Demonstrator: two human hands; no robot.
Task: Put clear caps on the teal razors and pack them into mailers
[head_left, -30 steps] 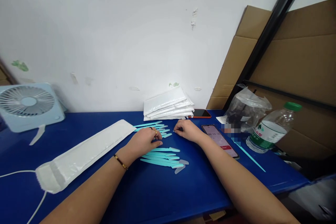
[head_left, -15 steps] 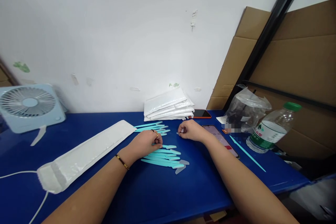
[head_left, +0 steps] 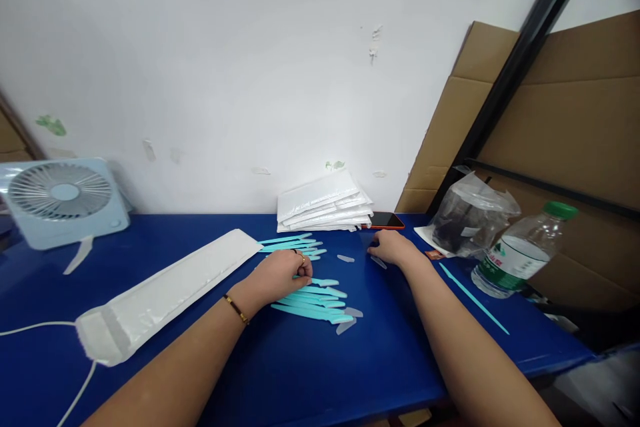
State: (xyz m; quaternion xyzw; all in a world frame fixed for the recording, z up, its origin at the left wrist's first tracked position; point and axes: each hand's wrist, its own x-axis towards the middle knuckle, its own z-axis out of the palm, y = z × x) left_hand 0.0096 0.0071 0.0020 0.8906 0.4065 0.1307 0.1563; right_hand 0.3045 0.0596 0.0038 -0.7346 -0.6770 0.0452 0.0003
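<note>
My left hand (head_left: pixel 283 273) rests palm down on the blue table, its thumb and fingers pinched on a turquoise eyebrow razor (head_left: pixel 326 282) whose handle is mostly hidden. Just below, several more turquoise razors (head_left: pixel 313 310) lie fanned side by side, with clear blade caps (head_left: pixel 347 326) at their tips. Another group of razors (head_left: pixel 286 241) lies behind this hand. My right hand (head_left: pixel 393 247) is at the table's far middle, fingers curled down and drawn together. A clear blade cap (head_left: pixel 379 262) shows right under its fingers; what they hold is hidden. One loose cap (head_left: pixel 345 258) lies between the hands.
White padded envelopes (head_left: pixel 325 203) are stacked by the wall, beside a phone (head_left: pixel 387 220). A long white packet (head_left: pixel 175 293) and a fan (head_left: pixel 67 200) are at left. At right stand a bottle (head_left: pixel 523 253) and a plastic-wrapped cup (head_left: pixel 463 217), near a single turquoise stick (head_left: pixel 473 297).
My right hand has moved right, leaving a clear cap lying on the table where it was. A phone beside that forearm no longer shows. My left hand has stayed in place.
</note>
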